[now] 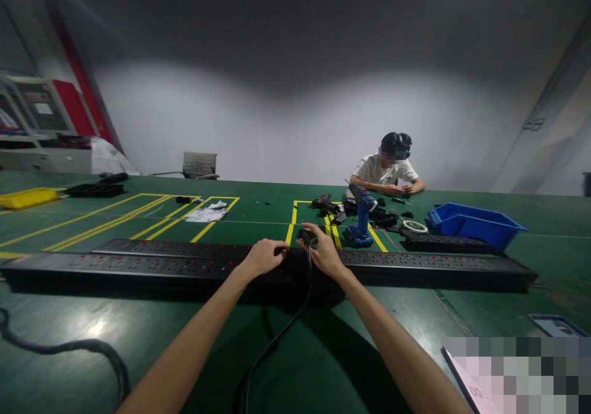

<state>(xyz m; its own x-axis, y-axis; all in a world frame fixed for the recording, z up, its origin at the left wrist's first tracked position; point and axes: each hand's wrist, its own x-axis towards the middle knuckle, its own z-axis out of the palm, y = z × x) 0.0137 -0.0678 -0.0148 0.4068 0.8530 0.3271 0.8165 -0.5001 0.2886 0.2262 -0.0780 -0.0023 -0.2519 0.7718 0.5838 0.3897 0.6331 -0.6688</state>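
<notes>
At the bottom of the frame a black cable (277, 340) rises from the lower middle and curves up to the middle of the picture; it looks thick and rubbery, bendable but springy, so it probably keeps its curve and pulls back a little when moved; the firm place to take it is at its top end, where it meets the strip, not along the loose run. Both forearms reach forward from the lower corners and meet at the middle of the frame, elbows low, wrists nearly straight. The left hand (264, 256) lies curled, knuckles up, fingers bent together and pressed on the top of the long black power strip (138, 267), just left of the cable; the right hand (324, 253) is bent at the fingers, thumb and forefinger pinching the cable's end (305, 237) where it enters the strip. The strip runs flat across the green table (323, 352) from the left edge to the right; it looks long, stiff and fairly heavy, awkward to lift by one end, better steadied near its middle; a second strip (152, 247) lies just behind it. Farther back, right of middle, stand a blue drill (362, 214), a roll of tape (415, 226) and a blue bin (475, 224); beyond them another person (385, 171) sits at the table's far edge.
</notes>
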